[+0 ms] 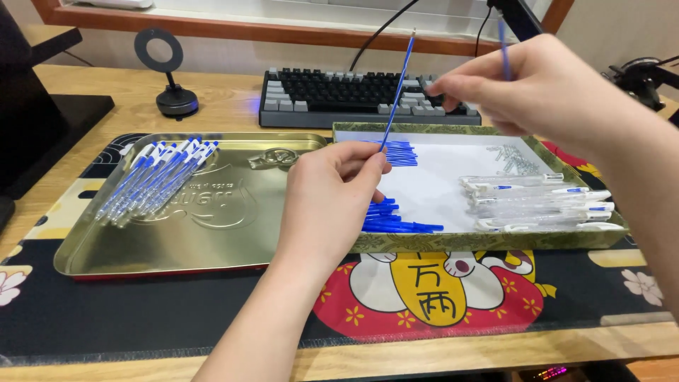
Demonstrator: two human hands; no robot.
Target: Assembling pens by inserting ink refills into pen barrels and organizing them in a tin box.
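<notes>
Above the box (pixel 438 242), left hand (pixel 327 201) and right hand (pixel 541 88) pinch blue refills (pixel 397 88)

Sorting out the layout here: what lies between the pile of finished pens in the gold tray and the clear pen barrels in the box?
In the head view, the left hand holding a blue refill, and loose blue refills on the box's white floor.

The refill (pixel 397 88) pinched in the left hand (pixel 331 201) is blue, as are the loose refills (pixel 393 221) in the green-patterned box (pixel 488 240), whose floor is white. The pen barrels (pixel 537 205) are clear with blue tips. The tin tray (pixel 212 233) is pale gold, holding blue-and-white pens (pixel 159 177). The mat (pixel 141 311) is black (with a red, yellow and white cat figure). The keyboard (pixel 353 95) is grey and black, the desk (pixel 85 92) light wood.
</notes>
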